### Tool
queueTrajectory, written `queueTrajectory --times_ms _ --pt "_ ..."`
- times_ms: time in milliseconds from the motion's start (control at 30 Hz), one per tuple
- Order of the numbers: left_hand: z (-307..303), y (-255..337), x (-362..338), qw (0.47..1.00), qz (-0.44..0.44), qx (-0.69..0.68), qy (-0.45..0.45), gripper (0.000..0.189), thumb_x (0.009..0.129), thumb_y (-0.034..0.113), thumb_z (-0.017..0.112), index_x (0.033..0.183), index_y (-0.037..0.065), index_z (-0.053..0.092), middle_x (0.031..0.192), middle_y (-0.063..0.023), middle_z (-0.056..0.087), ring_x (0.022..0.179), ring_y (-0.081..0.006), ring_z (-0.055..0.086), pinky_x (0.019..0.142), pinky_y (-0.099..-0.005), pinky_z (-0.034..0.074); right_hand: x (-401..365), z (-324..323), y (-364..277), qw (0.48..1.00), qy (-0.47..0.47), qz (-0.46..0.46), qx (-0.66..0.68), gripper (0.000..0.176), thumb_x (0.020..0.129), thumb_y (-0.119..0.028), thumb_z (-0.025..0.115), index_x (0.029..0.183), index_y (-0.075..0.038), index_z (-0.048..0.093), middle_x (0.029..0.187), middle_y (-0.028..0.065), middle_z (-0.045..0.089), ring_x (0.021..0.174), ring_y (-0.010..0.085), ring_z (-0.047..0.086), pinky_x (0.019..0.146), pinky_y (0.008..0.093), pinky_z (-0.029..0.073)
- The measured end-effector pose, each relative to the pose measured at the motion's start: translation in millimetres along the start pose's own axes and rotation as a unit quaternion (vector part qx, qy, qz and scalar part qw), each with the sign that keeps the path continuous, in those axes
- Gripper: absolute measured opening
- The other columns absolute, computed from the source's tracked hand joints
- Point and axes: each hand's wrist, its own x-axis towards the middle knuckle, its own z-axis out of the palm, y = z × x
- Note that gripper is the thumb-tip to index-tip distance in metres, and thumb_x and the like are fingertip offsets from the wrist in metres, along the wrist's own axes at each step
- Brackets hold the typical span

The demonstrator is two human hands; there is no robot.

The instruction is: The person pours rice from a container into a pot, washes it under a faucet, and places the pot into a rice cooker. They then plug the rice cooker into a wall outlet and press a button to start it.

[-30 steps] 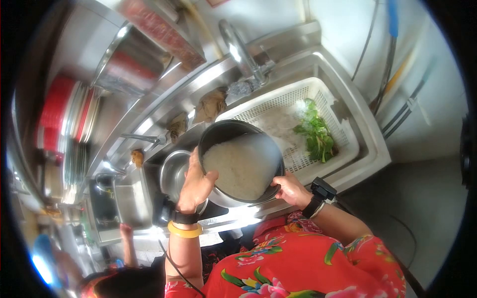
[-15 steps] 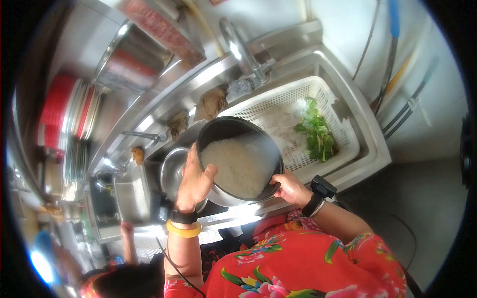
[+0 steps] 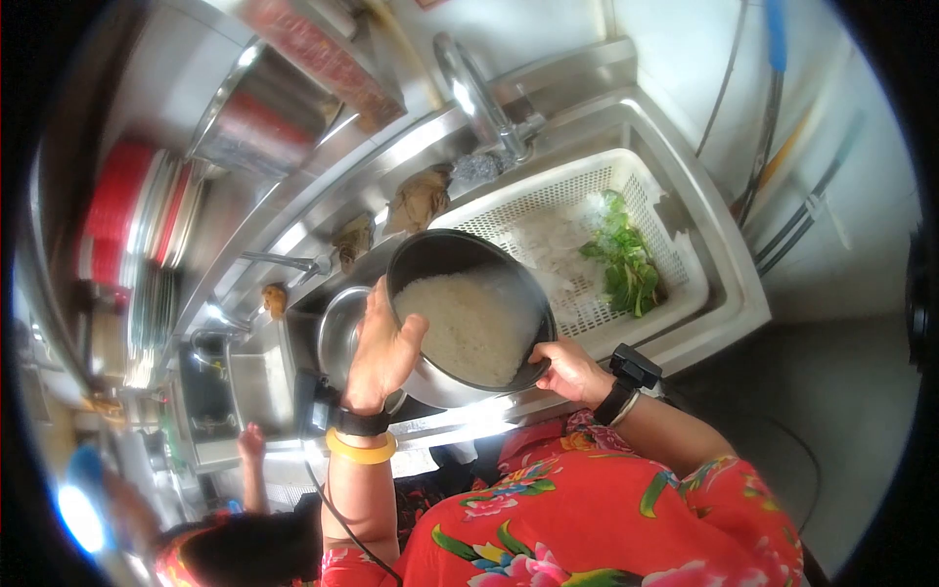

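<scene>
A dark-lined rice pot [image 3: 469,333] tilts in front of me over the sink edge, with wet white rice and cloudy water inside. My left hand [image 3: 386,347] grips its left wall, the thumb raised at the rim. On the right, my right hand [image 3: 569,370] pinches the rim, thumb on the inside and fingers underneath. Behind the pot stands a white perforated basket [image 3: 494,210] holding leafy greens [image 3: 624,264]. A round steel bowl [image 3: 339,333] sits beside my left hand, partly hidden by it.
A chrome faucet [image 3: 474,93] rises behind the basket in the steel sink [image 3: 719,259]. Brown cloths [image 3: 421,199] and a steel scourer [image 3: 476,166] lie along the ledge. Stacked plates [image 3: 147,210] stand at left. A co-worker's hand [image 3: 251,442] shows at lower left.
The pot stays in both hands at almost the same tilt, and the water in it has shifted slightly. The co-worker's hand at lower left has lifted a little and its fingers have opened.
</scene>
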Motion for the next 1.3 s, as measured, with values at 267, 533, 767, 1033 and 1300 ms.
queueTrajectory --times_ms 267,533,767,1033,1300 --pt "-0.7 2.7 0.2 0.999 0.006 0.038 0.012 0.069 0.072 0.035 0.048 0.129 0.000 0.029 0.127 -0.0238 0.035 0.122 -0.0380 0.030 0.101 -0.0476 0.020 -0.4 0.2 -0.4 1.000 -0.005 -0.008 0.014 0.009 0.073 -0.006 0.051 0.080 -0.001 0.053 0.066 0.0080 0.055 0.048 0.0168 0.050 0.037 0.0255 0.032" --pt "2.5 6.7 1.9 0.998 -0.023 0.055 -0.001 0.076 0.074 0.046 0.045 0.131 0.000 0.026 0.131 -0.0265 0.031 0.126 -0.0384 0.023 0.102 -0.0505 0.013 -0.6 -2.2 1.1 0.999 -0.017 -0.003 0.033 0.010 0.073 -0.005 0.050 0.082 -0.001 0.054 0.066 0.0087 0.057 0.049 0.0189 0.054 0.036 0.0250 0.032" --pt "4.5 7.3 3.0 0.996 -0.017 0.082 -0.009 0.077 0.075 0.048 0.043 0.132 0.000 0.024 0.133 -0.0280 0.028 0.129 -0.0393 0.016 0.102 -0.0520 0.010 0.2 -4.0 2.8 0.998 -0.023 0.008 0.051 0.010 0.073 -0.003 0.049 0.081 0.001 0.054 0.067 0.0115 0.058 0.051 0.0221 0.057 0.036 0.0258 0.032" --pt "6.0 12.3 2.9 0.993 -0.027 0.112 0.006 0.075 0.075 0.044 0.043 0.132 -0.001 0.025 0.132 -0.0278 0.028 0.129 -0.0397 0.016 0.103 -0.0523 0.010 2.0 -3.9 5.4 0.996 -0.026 0.041 0.081 0.014 0.072 -0.004 0.051 0.084 0.003 0.053 0.072 0.0130 0.057 0.053 0.0224 0.054 0.039 0.0256 0.033" --pt "6.4 15.0 3.1 0.992 -0.030 0.123 0.012 0.073 0.074 0.040 0.043 0.131 -0.001 0.025 0.132 -0.0284 0.029 0.129 -0.0398 0.017 0.103 -0.0520 0.010 6.4 -5.6 8.9 0.993 -0.033 0.055 0.095 0.013 0.071 -0.003 0.050 0.084 0.002 0.053 0.074 0.0108 0.056 0.053 0.0197 0.050 0.040 0.0251 0.032"
